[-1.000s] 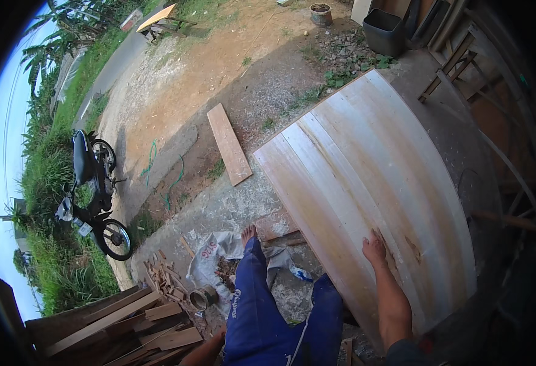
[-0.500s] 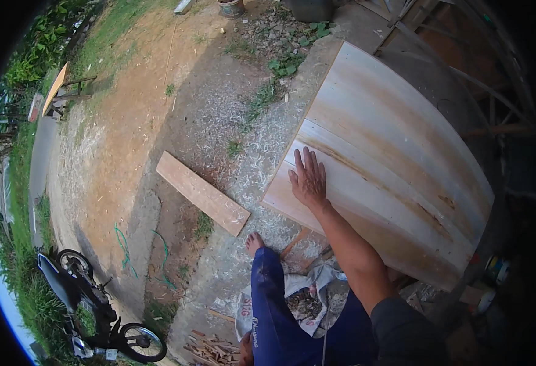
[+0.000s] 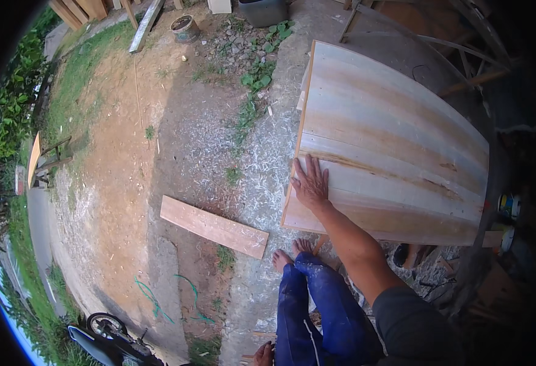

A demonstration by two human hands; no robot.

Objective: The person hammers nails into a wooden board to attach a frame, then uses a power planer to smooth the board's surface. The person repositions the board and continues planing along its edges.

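My right hand point(image 3: 311, 184) lies flat on a broad wooden panel point(image 3: 396, 122), fingers spread, close to the panel's left edge. The panel is made of pale boards with brown streaks, and one board has a long dark crack or knot line. My left hand point(image 3: 263, 354) hangs low beside my left leg at the bottom edge of the view. Its fingers look curled, and a small dark thing shows by them that I cannot make out. The picture's edge cuts off part of that hand.
A loose plank point(image 3: 213, 226) lies on the ground left of my bare feet point(image 3: 282, 260). Wood shavings cover the concrete strip. A motorcycle point(image 3: 112, 341) stands at lower left, a bucket point(image 3: 185, 28) and dark tub point(image 3: 263, 12) at the far side. Tins point(image 3: 509, 207) sit right of the panel.
The view has turned, so the panel and plank appear rotated. My right hand stays on the panel, its fingertips now nearer the left edge. Both my feet now show, close together.
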